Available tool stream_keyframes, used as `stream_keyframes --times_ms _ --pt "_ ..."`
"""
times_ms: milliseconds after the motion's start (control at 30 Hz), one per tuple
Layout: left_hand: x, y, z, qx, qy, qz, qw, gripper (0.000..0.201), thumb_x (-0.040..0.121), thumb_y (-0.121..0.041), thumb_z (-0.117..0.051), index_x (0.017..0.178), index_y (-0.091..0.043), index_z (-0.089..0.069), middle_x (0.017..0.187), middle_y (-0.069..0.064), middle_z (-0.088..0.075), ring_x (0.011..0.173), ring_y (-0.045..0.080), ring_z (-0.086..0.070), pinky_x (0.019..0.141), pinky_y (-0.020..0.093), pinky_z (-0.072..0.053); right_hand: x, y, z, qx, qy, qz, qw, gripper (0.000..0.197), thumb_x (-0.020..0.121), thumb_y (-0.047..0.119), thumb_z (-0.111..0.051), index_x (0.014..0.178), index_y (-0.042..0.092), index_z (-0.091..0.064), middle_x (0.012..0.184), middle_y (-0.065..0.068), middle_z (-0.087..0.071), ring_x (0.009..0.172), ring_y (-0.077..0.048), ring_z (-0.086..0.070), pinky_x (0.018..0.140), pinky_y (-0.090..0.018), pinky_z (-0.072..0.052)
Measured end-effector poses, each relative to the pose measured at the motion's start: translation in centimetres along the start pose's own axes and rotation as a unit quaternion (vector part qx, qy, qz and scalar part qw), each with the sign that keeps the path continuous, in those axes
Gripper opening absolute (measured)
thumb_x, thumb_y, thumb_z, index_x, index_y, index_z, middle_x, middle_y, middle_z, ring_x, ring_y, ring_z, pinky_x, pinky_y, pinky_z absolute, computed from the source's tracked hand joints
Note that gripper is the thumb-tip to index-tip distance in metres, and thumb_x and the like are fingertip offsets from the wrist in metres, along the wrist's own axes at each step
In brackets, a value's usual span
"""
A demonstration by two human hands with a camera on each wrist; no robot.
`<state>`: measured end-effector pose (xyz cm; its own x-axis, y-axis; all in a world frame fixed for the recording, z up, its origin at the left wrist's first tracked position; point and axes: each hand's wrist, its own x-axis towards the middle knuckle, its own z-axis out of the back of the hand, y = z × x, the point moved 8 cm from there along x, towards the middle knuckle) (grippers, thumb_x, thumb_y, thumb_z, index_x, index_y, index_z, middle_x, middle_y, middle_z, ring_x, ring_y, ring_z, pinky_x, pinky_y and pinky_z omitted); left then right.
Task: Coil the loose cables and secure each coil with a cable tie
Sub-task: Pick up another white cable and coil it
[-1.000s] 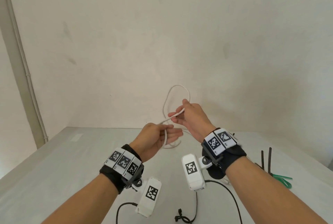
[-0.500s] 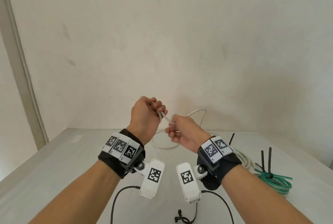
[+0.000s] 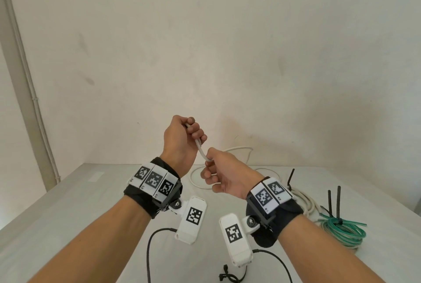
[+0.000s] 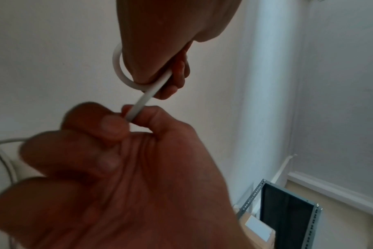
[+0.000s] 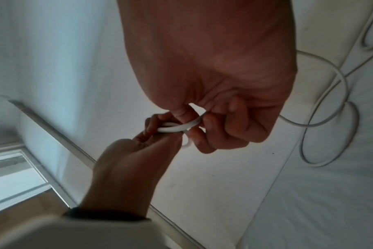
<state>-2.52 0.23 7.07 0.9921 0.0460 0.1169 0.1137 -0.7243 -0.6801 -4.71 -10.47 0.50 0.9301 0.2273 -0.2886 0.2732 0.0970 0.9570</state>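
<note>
One coil, the green plastic-sheathed cable (image 3: 342, 230), is already lying bundled near the bench's right edge with a black cable tie (image 3: 338, 203) standing up from it, so I judge that one finished. The thin white round cable (image 3: 202, 149) is only starting; most of it is trailing in loose loops toward the bench's back edge. I am holding a short stretch of it in the air between my hands: my left hand (image 3: 182, 143) is curling its fingers around it higher up, and my right hand (image 3: 222, 174) is pinching it just below, almost touching.
</note>
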Motion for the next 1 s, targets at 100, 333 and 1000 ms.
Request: stream_keyframes --times_ms 100,333,1000 --pt "-0.4 0.7 -0.9 -0.022 0.036 0.050 0.998 0.025 0.094 -0.012 -0.034 0.070 -0.017 -0.042 0.060 -0.006 -0.025 0.046 0.010 -0.024 0.044 0.022 -0.032 0.3 -0.3 -0.2 -0.018 0.019 -0.017 1.000 0.007 0.093 0.021 -0.039 0.086 0.019 -0.038 0.058 -0.002 -0.050 0.048 -0.014 -0.029 0.048 -0.024 -0.017" --pt "-1.3 0.0 -2.2 0.140 0.152 0.130 0.970 0.026 0.092 -0.015 -0.032 0.067 -0.022 -0.033 0.058 -0.009 -0.014 0.046 0.010 -0.008 0.036 0.021 -0.013 1.0 1.0 1.8 -0.017 -0.003 -0.012 1.000 0.020 0.108 0.027 -0.039 0.094 0.014 -0.047 0.070 -0.007 -0.068 0.054 -0.017 -0.055 0.047 -0.024 -0.035" --pt "-4.8 7.6 1.7 0.308 0.267 0.385 0.828 0.021 0.089 -0.029 -0.031 0.069 -0.024 -0.030 0.061 -0.008 -0.019 0.045 0.007 -0.013 0.039 0.018 -0.009 0.2 6.6 5.5 0.022 -0.093 0.152 0.984 0.015 0.110 0.015 -0.043 0.109 0.003 -0.052 0.084 -0.014 -0.067 0.062 -0.024 -0.061 0.057 -0.029 -0.053"
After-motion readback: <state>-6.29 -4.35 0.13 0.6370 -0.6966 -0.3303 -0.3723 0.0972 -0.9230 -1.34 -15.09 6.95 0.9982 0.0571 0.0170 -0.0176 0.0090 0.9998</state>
